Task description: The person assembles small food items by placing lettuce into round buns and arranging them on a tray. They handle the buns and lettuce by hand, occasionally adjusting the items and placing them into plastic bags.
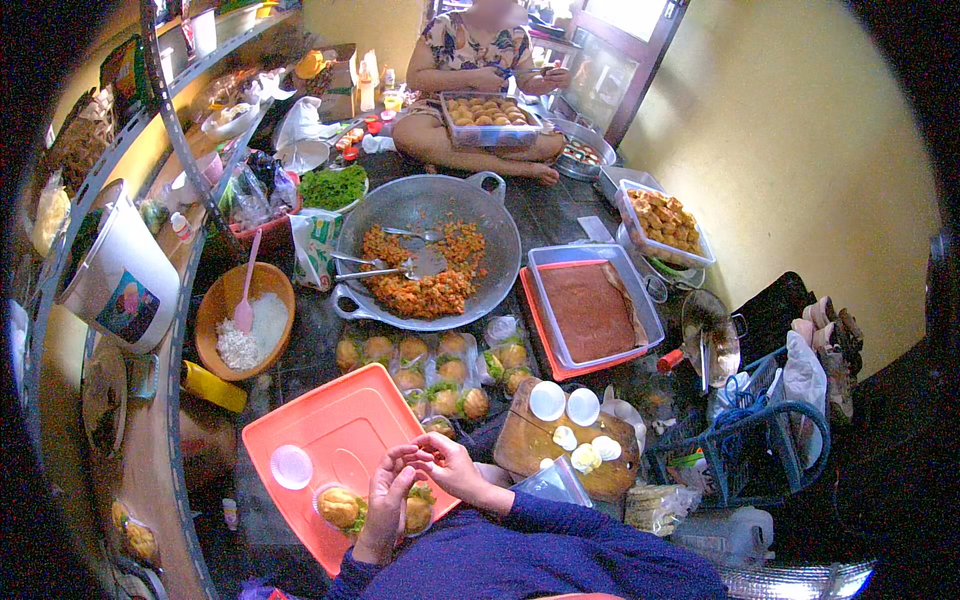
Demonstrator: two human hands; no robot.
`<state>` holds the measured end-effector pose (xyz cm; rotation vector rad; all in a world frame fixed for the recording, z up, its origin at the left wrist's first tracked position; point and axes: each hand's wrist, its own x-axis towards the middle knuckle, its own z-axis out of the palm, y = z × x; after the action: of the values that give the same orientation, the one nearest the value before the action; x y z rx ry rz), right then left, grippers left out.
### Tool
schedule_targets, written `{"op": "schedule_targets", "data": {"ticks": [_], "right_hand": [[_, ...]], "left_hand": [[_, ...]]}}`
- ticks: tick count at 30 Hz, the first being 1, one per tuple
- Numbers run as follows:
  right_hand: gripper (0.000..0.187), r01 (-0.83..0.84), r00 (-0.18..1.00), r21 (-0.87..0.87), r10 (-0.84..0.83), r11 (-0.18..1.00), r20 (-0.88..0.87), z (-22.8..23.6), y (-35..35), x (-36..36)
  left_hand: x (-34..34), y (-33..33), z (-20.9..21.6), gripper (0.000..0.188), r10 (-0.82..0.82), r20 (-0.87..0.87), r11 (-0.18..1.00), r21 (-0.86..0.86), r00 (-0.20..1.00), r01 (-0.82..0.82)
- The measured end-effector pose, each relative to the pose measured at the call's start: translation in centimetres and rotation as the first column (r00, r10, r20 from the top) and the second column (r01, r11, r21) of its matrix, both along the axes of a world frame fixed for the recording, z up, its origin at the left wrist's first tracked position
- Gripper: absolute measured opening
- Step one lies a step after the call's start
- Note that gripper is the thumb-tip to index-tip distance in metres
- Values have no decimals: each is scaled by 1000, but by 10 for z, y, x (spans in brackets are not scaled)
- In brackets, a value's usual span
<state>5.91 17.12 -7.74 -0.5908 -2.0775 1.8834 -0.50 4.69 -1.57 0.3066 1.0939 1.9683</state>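
Over a flat orange plastic lid (330, 405) my two hands meet at the fingertips. The fingers of my left hand (390, 495) are bent and pressed together; those of my right hand (455, 470) close in toward them. Whatever is pinched there, if anything, is too small to make out. Below the hands, a filled bun (340, 508) with green leaf sits in a paper cup on the lid. A second filled bun (418, 512) is partly hidden behind my left hand. An unused white paper cup (291, 467) lies at the lid's left.
Several packed buns (450, 370) stand beyond the lid, before a large wok (500, 235) of orange filling. Right of my hands is a wooden board (520, 440) with egg slices and paper cups. A tub (650, 325) holds a brown slab. Another person (475, 60) sits opposite.
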Motion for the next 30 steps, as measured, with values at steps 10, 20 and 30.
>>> {"op": "schedule_targets", "data": {"ticks": [10,20,30], "right_hand": [[27,-19,1000,5,19,1000,20,8,2,3],[28,-25,1000,12,25,1000,13,-1,1,3],[27,-40,999,73,40,997,9,-7,1,3]], "left_hand": [[2,5,2,26,-22,-6,999,29,1000,22],[1,4,0,27,-28,4,1000,-2,1000,28],[2,3,-3,28,-29,8,1000,-9,1000,29]]}}
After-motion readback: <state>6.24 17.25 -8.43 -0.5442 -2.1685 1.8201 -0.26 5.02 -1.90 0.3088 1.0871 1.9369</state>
